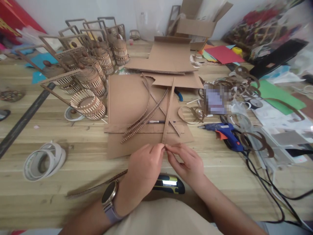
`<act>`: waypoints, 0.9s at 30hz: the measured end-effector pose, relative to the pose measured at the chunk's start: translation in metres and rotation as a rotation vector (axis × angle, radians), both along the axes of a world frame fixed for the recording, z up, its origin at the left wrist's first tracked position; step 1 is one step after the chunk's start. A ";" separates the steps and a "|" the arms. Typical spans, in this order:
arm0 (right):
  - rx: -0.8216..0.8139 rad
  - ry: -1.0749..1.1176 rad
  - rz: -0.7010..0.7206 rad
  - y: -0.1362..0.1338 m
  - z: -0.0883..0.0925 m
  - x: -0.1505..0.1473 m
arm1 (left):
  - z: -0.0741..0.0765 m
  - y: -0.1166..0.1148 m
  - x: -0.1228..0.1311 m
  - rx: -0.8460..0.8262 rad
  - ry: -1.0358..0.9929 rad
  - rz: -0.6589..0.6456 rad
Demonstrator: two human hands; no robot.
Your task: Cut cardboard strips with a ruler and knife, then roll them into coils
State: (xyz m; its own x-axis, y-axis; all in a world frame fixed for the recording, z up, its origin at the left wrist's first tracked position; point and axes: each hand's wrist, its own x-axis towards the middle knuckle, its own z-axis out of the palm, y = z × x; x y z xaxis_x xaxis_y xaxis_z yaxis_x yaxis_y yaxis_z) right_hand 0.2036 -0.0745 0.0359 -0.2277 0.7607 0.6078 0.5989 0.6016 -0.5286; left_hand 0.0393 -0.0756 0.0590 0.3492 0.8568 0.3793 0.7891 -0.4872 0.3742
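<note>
A narrow cardboard strip (168, 112) points away from me, its near end pinched between the fingertips of both hands. My left hand (146, 166), with a watch on the wrist, is closed on that end. Fingertip to fingertip with it, my right hand (187, 161) pinches the same end. Beyond them, several corrugated cardboard strips (144, 119) lie across flat cardboard sheets (127, 93). A black and yellow utility knife (170, 183) lies on the table close to my body, partly hidden by my left hand. Another strip (97, 186) lies by my left forearm.
Several lantern-like craft pieces with handles (100, 62) stand at the back left, near an open slatted ring (88, 103). Tape rolls (44, 161) lie at left. A blue glue gun (226, 132) with cables, curled paper strips (195, 114) and green paper (281, 94) are at right.
</note>
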 end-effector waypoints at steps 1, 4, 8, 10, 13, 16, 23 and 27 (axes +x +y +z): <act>-0.049 0.030 0.030 0.001 0.002 0.001 | 0.000 -0.001 -0.002 0.009 -0.018 0.004; -0.242 0.157 0.148 0.005 0.006 0.005 | 0.001 -0.003 -0.007 0.010 -0.042 -0.025; -0.346 0.221 0.226 0.009 0.007 0.008 | 0.000 -0.004 -0.012 0.011 -0.020 -0.084; -0.321 0.190 0.213 0.008 0.006 0.007 | -0.001 -0.004 -0.013 0.023 -0.018 -0.092; -0.272 0.144 0.247 0.006 0.003 0.005 | -0.005 -0.003 -0.014 0.040 -0.019 -0.088; -0.239 0.103 0.251 0.004 0.000 0.004 | -0.008 -0.002 -0.013 0.033 -0.025 -0.095; -0.223 0.052 0.195 0.004 0.002 0.006 | -0.008 -0.004 -0.012 0.046 -0.035 -0.102; -0.238 0.063 0.165 0.004 0.003 0.006 | -0.005 -0.004 -0.014 0.009 -0.007 -0.092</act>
State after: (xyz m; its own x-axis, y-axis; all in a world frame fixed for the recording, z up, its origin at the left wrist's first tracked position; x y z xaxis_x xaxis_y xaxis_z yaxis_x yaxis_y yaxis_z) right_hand 0.2093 -0.0702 0.0385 -0.3278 0.8392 0.4339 0.4649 0.5432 -0.6992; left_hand 0.0250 -0.0799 0.0538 0.4238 0.8178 0.3893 0.7384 -0.5609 0.3745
